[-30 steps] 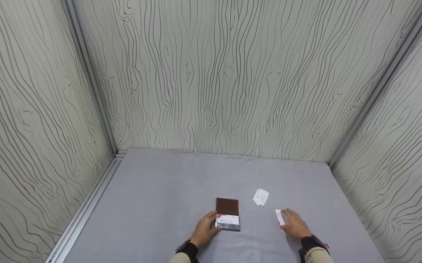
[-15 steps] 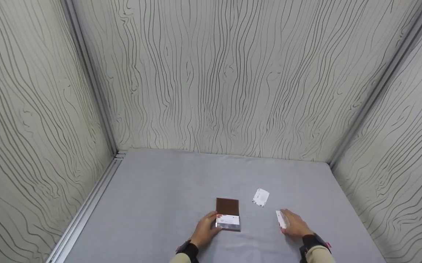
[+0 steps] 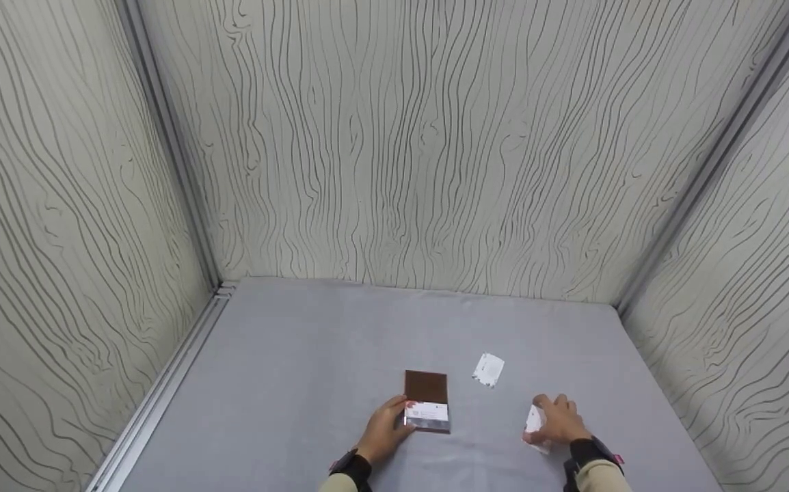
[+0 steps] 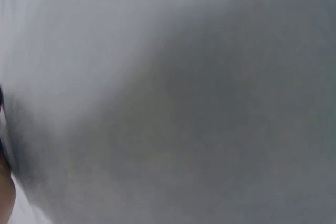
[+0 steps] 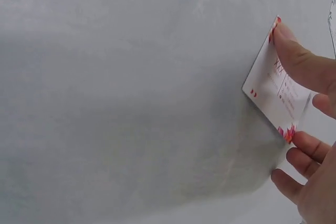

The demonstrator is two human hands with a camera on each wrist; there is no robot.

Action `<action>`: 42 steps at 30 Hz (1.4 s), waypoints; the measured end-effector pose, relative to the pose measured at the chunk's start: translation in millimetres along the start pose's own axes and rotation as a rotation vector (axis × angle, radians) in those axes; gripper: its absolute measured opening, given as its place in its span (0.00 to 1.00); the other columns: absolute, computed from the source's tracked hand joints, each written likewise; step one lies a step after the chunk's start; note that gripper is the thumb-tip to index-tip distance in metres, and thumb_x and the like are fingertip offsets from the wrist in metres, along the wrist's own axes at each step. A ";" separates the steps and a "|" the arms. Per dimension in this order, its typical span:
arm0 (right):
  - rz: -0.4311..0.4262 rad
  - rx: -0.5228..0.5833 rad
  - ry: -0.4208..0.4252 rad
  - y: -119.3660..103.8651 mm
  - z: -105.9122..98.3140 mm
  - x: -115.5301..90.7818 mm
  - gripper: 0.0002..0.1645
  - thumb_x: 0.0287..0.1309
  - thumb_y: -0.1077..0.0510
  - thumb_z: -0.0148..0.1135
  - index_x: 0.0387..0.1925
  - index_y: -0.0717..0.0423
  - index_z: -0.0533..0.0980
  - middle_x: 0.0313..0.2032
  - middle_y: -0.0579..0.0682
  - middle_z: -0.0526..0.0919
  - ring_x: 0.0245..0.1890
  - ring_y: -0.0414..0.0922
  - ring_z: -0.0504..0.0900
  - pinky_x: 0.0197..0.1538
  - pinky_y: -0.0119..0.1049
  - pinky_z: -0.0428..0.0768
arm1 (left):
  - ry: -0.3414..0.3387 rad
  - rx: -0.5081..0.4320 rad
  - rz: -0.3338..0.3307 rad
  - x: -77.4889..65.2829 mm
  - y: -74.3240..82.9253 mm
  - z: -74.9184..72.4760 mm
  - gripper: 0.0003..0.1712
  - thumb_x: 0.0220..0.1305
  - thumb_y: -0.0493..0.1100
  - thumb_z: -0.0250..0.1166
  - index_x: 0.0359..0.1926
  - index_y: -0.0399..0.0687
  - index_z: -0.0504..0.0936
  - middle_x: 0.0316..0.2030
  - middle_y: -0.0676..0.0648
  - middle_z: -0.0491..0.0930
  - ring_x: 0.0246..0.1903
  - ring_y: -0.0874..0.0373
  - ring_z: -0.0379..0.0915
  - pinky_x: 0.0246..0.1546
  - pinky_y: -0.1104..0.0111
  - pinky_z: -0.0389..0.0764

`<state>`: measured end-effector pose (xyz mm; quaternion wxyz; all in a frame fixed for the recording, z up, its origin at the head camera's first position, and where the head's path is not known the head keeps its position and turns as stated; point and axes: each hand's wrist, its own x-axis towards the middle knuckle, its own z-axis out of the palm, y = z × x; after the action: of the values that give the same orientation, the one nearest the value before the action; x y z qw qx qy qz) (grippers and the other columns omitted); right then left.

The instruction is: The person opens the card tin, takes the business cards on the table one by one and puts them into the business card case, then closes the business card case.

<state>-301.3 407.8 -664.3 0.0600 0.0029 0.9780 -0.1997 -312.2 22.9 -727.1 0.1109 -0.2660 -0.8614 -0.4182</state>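
My left hand [image 3: 382,430] grips the left side of a brown card holder [image 3: 426,387] lying unfolded on the grey cloth. A white business card [image 3: 427,410] with a red corner sits in its lower half, partly behind a clear pocket. Off to the right, my right hand [image 3: 561,422] holds another white business card [image 5: 270,85] by its edges. The right wrist view shows the thumb on one floral corner and fingertips at another, the card tilted close over the cloth. Only a bit of finger [image 4: 4,195] enters the left wrist view.
A loose white card [image 3: 488,370] with patterned corners lies on the grey cloth [image 3: 312,355], beyond and between my hands. Wood-grain-patterned panels [image 3: 394,150] stand behind and at both sides. A metal rail [image 3: 162,396] runs along the left edge.
My right hand has shifted slightly right and turned its card, with the fingers now more arched over it. The left hand and card holder have stayed in place.
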 end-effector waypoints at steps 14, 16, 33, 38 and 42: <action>-0.121 0.142 0.151 1.2 -10.2 -3.3 0.11 0.51 0.69 0.66 0.36 0.64 0.73 0.32 0.55 0.78 0.34 0.54 0.78 0.39 0.51 0.79 | 0.006 -0.016 0.021 -0.2 0.6 -0.8 0.25 0.56 0.34 0.71 0.53 0.24 0.78 0.56 0.32 0.77 0.57 0.37 0.73 0.61 0.52 0.73; -0.142 0.190 0.140 -0.1 -12.6 -4.2 0.10 0.53 0.71 0.64 0.38 0.64 0.74 0.30 0.55 0.79 0.30 0.52 0.77 0.34 0.45 0.79 | 0.004 -0.016 0.018 0.1 -0.4 -0.3 0.25 0.56 0.34 0.71 0.53 0.24 0.78 0.56 0.32 0.77 0.57 0.37 0.73 0.61 0.52 0.73; -0.179 0.577 0.095 -17.3 -10.2 -2.0 0.09 0.58 0.72 0.59 0.41 0.73 0.75 0.25 0.53 0.75 0.21 0.41 0.71 0.21 0.27 0.71 | -0.044 -0.005 -0.052 1.2 2.2 -1.7 0.25 0.59 0.36 0.70 0.56 0.27 0.78 0.58 0.35 0.76 0.60 0.39 0.71 0.62 0.51 0.72; -0.159 0.641 0.090 -30.6 -2.3 1.1 0.09 0.58 0.72 0.59 0.41 0.73 0.75 0.25 0.52 0.75 0.21 0.40 0.70 0.21 0.26 0.70 | -0.039 -0.012 -0.060 2.2 3.1 -1.6 0.26 0.58 0.35 0.71 0.56 0.26 0.78 0.57 0.35 0.76 0.59 0.39 0.71 0.62 0.51 0.72; -0.145 0.657 0.102 -41.9 4.7 2.9 0.08 0.58 0.72 0.60 0.40 0.71 0.76 0.27 0.53 0.76 0.24 0.43 0.73 0.23 0.29 0.74 | -0.041 -0.019 -0.069 1.4 3.0 -1.0 0.26 0.58 0.36 0.71 0.56 0.27 0.78 0.58 0.34 0.76 0.60 0.38 0.71 0.62 0.50 0.72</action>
<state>-304.9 367.4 -652.6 -0.0076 -0.0377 0.8609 -0.5073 -311.7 24.2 -723.9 0.0764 -0.2458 -0.8681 -0.4244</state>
